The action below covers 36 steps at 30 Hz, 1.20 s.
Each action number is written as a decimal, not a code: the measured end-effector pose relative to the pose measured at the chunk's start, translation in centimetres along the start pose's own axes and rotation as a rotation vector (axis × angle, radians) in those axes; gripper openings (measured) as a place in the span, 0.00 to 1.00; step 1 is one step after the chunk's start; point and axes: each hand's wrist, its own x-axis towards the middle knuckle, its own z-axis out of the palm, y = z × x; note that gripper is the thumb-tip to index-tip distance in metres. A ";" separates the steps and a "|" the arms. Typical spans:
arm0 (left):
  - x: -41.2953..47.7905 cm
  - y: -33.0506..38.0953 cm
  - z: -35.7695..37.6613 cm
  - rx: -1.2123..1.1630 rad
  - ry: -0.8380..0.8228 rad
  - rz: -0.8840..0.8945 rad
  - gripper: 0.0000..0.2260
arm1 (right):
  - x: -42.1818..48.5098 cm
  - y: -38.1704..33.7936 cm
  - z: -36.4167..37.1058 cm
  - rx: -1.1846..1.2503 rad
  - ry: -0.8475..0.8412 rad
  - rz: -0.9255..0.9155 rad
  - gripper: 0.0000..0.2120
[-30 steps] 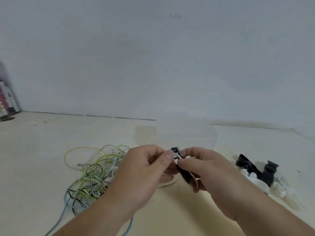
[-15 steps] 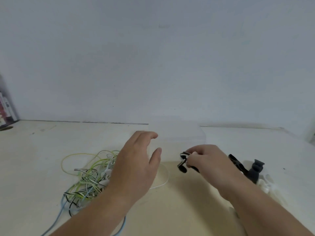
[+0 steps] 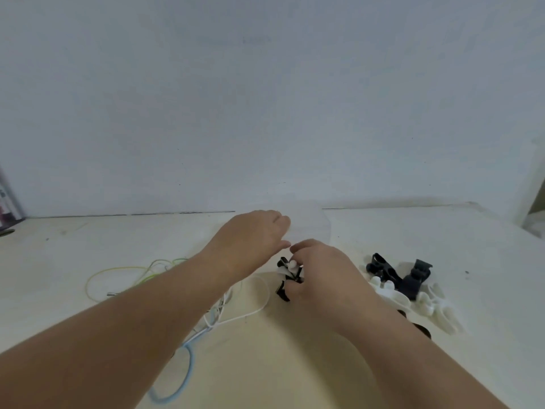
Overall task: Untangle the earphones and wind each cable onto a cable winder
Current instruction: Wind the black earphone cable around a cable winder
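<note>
The right hand (image 3: 321, 278) curls its fingers and thumb round a small black cable winder (image 3: 282, 293). The winder is hard, glossy plastic with forked ends that stick out above and below the fingertips. A rounded white earbud (image 3: 292, 264) is tucked against it. From the winder a thin white cable (image 3: 261, 293) sags in a smooth loop onto the table, then runs left and nearer under the left forearm.

The left hand (image 3: 253, 243) reaches out over the table, just left of and beyond the right hand. Its thumb sticks out loosely and its fingers bend gently away past the knuckles. Nothing shows in its hold.

The rest of the earphones lie to the left as a loose tangle of cables (image 3: 165, 267), mostly hidden by the forearm. A yellow-green strand makes a wide ring, and a rubbery pale blue one (image 3: 188, 364) curls toward the near edge.

On the right, a heap of spare winders (image 3: 392, 296) rests beside the right wrist. It holds glossy black clips, a matt dark grey one and several rounded white ones.

The table (image 3: 442, 237) is pale cream, flat and matt, with a few faint specks. It meets a plain, smooth, pale grey-blue wall (image 3: 265, 98). Some upright books (image 3: 7, 208) stand at the far left edge.
</note>
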 end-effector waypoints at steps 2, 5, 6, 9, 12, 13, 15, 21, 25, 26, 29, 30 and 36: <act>0.0 0.1 0.7 0.072 0.096 0.078 0.13 | 0.1 0.0 0.2 -0.044 -0.024 -0.003 0.08; -0.2 -0.2 1.5 0.131 0.212 0.142 0.11 | 0.0 0.1 0.6 -0.051 -0.019 -0.014 0.06; -0.1 -0.3 1.6 0.114 0.240 0.137 0.10 | 0.1 0.1 0.5 -0.042 -0.016 -0.015 0.07; 0.1 -0.1 1.0 -0.030 0.208 0.072 0.15 | 0.2 0.0 0.6 -0.045 -0.043 -0.007 0.11; 0.4 -0.8 -0.2 -0.030 0.185 0.004 0.23 | 0.2 0.1 0.6 0.005 -0.019 0.008 0.11; 0.5 -0.9 -0.6 -0.026 0.191 -0.019 0.24 | 0.0 0.1 0.4 0.044 0.033 -0.013 0.10; 0.7 -1.2 -1.0 -0.020 0.225 -0.069 0.25 | -0.4 0.1 0.0 0.108 0.149 -0.071 0.09; -0.4 -2.6 -0.8 -0.095 0.369 -0.117 0.21 | -0.2 0.8 0.3 0.145 0.113 -0.066 0.12; -2.4 -3.1 -0.3 -0.230 0.454 -0.289 0.13 | -0.2 0.8 -0.1 0.148 0.151 -0.063 0.12; -2.7 -3.0 -0.1 -0.273 0.463 -0.331 0.12 | -0.2 0.7 -0.2 0.154 0.146 -0.065 0.11; -2.8 -2.8 0.0 -0.499 0.503 -0.444 0.09 | -0.2 0.5 -0.4 0.198 0.157 -0.058 0.10; -2.6 -2.8 -0.2 -0.570 0.527 -0.477 0.08 | -0.3 0.2 -0.5 0.243 0.170 -0.057 0.10; -1.8 -4.6 -1.9 -0.760 0.473 -0.556 0.06 | 0.5 -1.9 -1.6 0.495 0.196 -0.065 0.17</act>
